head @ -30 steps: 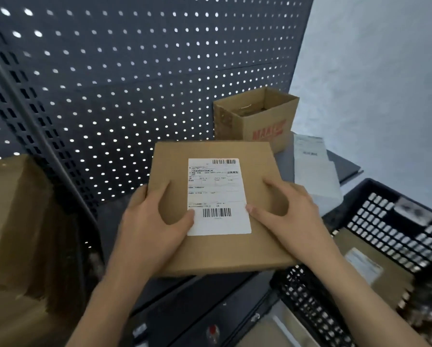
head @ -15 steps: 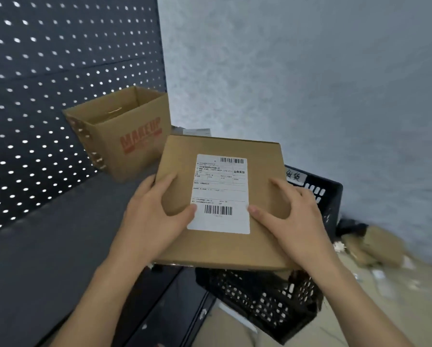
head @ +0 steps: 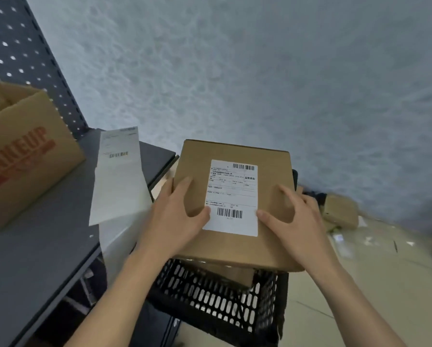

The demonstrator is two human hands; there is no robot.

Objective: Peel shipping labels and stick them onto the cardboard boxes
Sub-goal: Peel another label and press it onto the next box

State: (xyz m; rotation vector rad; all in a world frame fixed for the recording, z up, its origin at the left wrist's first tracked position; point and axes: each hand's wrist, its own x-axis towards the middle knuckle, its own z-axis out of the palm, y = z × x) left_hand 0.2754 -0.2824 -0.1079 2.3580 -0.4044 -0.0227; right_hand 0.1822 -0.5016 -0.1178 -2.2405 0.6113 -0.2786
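A flat cardboard box (head: 272,171) with a white shipping label (head: 231,196) stuck on its top is held over a black plastic crate (head: 217,301). My left hand (head: 177,219) grips the box's left edge, thumb lying on top at the label's lower left corner. My right hand (head: 292,221) grips the right side, thumb at the label's lower right corner. A strip of white label sheets (head: 120,176) lies on the dark table (head: 34,246), its end hanging over the edge.
An open cardboard box printed "MAKEUP" (head: 22,151) stands on the table at the left, before a perforated panel (head: 14,46). Another brown box (head: 225,271) lies inside the crate. Small brown parcels (head: 340,211) sit on the floor by the grey wall.
Both hands have carried the labelled box to the right, off the table and over the black crate. The grip on it is unchanged.
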